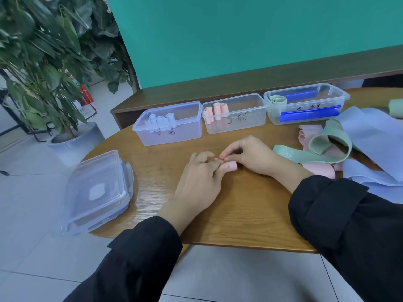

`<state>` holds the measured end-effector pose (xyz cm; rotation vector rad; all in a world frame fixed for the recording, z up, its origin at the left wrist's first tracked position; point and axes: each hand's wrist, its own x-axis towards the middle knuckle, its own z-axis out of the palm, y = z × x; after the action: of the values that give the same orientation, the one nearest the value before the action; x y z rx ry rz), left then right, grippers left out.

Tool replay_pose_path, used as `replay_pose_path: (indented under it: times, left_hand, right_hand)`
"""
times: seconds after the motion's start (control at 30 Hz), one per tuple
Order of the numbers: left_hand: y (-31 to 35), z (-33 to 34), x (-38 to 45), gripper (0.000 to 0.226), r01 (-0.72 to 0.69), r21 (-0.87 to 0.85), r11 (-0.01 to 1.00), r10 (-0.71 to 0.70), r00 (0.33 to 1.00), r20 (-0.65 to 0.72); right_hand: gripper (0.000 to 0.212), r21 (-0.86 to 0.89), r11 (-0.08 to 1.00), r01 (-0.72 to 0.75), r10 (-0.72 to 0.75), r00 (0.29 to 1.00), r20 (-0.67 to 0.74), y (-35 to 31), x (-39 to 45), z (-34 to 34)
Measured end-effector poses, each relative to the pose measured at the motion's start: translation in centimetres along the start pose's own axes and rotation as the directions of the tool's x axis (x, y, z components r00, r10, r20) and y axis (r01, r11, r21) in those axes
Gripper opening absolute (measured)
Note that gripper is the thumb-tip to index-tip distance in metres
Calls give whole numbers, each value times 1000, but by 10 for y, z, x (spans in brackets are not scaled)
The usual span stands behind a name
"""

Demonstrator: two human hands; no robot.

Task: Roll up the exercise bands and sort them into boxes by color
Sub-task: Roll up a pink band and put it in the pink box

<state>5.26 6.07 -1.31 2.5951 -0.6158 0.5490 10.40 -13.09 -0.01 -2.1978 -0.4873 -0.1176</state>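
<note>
Wooden table (239, 205), left hand (197, 182) and right hand (254, 156) grips pinched together on pink band roll (231, 165)

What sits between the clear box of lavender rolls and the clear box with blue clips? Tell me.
The head view shows the clear plastic box holding pink rolled bands there.

On the oval wooden table (229, 205), the left hand (196, 182) and right hand (250, 155) together pinch a small rolled pink exercise band (231, 166). Behind them stand three clear plastic boxes: one (172, 136) with white-lilac rolls, one (239, 125) with pink rolls, one (305, 99) with a green roll. Loose green, pink and lilac bands (327, 142) lie at right; stacked clear lids (98, 188) lie at left.
</note>
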Motion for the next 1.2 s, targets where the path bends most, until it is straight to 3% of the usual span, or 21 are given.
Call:
replay_pose_path:
  times: [0.1, 0.27, 0.4, 0.53, 0.8, 0.9, 1.2]
  left_hand:
    - [-3, 4, 5, 26, 13, 4, 1000, -12, 1000, -26]
    - [6, -5, 13, 15, 251, -249, 935, -233, 967, 99]
    - [5, -9, 22, 42, 382, -348, 856, -346, 924, 164]
    - [-1, -9, 32, 48, 399, -367, 840, -349, 916, 198]
    - [-2, -11, 37, 35, 377, -278, 883, -317, 918, 238]
    - [-6, -8, 43, 30, 394, -263, 881, -340, 913, 228]
    - [-10, -3, 38, 12, 299, -520, 800, -266, 954, 139]
  right_hand:
    - [15, 18, 1000, -15, 14, 1000, 9, -1, 0, -2]
    - [17, 135, 989, -63, 53, 996, 78, -2, 1, -7]
    - [17, 227, 972, -58, 43, 996, 73, -3, -1, -9]
    - [17, 254, 966, -55, 42, 998, 56, -6, -4, -8]
    - [17, 264, 957, -119, 85, 987, 136, -16, -10, -11]
    - [29, 232, 966, -113, 83, 987, 138, -14, -13, -10]
    - [33, 233, 964, -131, 129, 991, 24, -11, -9, -9]
